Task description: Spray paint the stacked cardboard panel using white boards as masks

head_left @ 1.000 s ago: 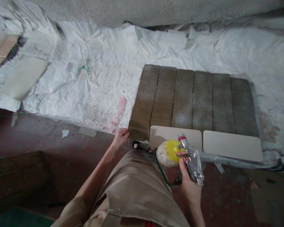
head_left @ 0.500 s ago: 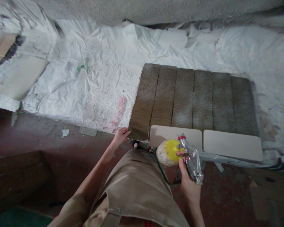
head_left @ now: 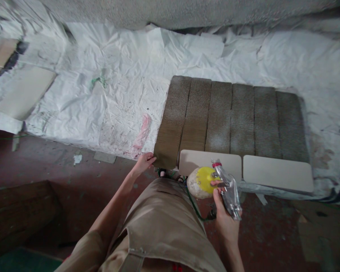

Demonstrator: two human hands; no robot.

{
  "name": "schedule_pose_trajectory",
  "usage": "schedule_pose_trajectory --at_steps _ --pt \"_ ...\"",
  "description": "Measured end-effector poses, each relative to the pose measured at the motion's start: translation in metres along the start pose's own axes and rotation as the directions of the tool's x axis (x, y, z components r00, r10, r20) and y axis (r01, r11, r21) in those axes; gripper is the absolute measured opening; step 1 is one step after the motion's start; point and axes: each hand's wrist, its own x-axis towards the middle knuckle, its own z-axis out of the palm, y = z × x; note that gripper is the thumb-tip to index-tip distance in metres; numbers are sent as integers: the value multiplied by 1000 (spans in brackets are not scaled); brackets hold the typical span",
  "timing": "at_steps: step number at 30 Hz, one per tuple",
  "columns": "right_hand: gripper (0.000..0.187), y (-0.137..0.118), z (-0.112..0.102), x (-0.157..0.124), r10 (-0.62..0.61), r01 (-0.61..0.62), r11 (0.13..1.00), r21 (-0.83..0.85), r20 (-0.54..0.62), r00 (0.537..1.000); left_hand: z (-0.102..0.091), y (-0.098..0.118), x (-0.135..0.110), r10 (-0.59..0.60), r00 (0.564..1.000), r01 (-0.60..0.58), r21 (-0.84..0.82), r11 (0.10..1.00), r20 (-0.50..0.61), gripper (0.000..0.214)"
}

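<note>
In my right hand (head_left: 225,213) is a metal spray gun (head_left: 231,192), held by its handle over the table's near edge. Its round cup (head_left: 197,185), whitish and marked with yellow, hangs to the left. The fingers of my left hand (head_left: 144,163) pinch the near left corner of a brown sheet (head_left: 167,155). That sheet lies at the front of the leftmost of several rows of overlapping brown sheets (head_left: 221,113), some misted with pale spray. Two pale boards with rounded corners (head_left: 277,172) lie along the front of the other rows.
Wrinkled white sheeting (head_left: 124,60) covers the table. On it lie a pink twist of plastic (head_left: 142,132), a green scrap (head_left: 99,80) and a pale flat panel (head_left: 27,92). A green hose (head_left: 194,206) runs below the gun. A brown box (head_left: 19,215) stands on the floor at left.
Almost nothing differs. The view has shifted very slightly; both hands keep their places, the left at the sheet's corner and the right around the spray gun.
</note>
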Motion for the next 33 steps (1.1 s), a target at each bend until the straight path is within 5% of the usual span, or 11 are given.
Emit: schedule_pose_trajectory --at_steps 10,33 --pt "32 -2 4 -2 -2 4 999 36 -38 999 0 18 -5 -14 1000 12 85 996 27 31" --pt "34 3 6 -2 -22 22 1000 7 -37 999 -2 14 1 30 999 -37 240 970 34 25"
